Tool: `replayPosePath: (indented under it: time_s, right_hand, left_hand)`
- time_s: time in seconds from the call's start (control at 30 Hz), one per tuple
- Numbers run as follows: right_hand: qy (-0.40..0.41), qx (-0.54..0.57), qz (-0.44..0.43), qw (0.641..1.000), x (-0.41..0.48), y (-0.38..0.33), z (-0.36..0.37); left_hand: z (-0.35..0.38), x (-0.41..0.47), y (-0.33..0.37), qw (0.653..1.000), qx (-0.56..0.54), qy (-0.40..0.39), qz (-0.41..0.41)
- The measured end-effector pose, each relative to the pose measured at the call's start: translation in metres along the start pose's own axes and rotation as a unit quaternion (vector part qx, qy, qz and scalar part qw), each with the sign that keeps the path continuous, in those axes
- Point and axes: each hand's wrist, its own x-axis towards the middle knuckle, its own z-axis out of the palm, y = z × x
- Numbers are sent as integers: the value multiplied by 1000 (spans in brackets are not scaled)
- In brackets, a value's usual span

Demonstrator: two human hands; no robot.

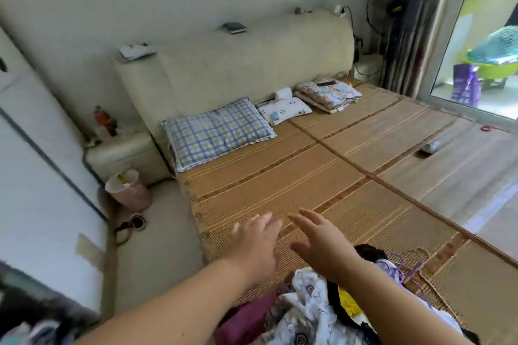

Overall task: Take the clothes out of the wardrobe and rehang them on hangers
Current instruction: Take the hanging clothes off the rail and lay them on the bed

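Note:
A heap of clothes lies on the near end of the bed: a white floral garment, a purple piece, something yellow and dark items. Purple wire hangers lie tangled at its right edge. My left hand and my right hand hover side by side over the woven mat, just beyond the heap, fingers spread and holding nothing. The white wardrobe stands along the left, with some clothes showing at its bottom corner.
A checked pillow, a small white pillow and folded floral bedding lie by the headboard. A pink bin and a nightstand fill the gap left of the bed. A fan and a glass door are at the right.

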Motion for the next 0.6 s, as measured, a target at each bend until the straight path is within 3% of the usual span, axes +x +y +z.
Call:
replayPosePath:
  time_s: [0.13, 0.37, 0.6]
  right_hand:
    - [4, -27, -118, 993, 25, -112, -19]
    - [6, -35, -296, 955, 50, -313, -16]
    - [12, -22, -421, 907, 59, -476, 17]
  left_hand:
    - [-56, -65, -79, 990, 9, 89, -107]
    - [-133, -191, -206, 950, 23, 231, -210]
    - [-177, -308, -297, 896, 89, 304, -310]
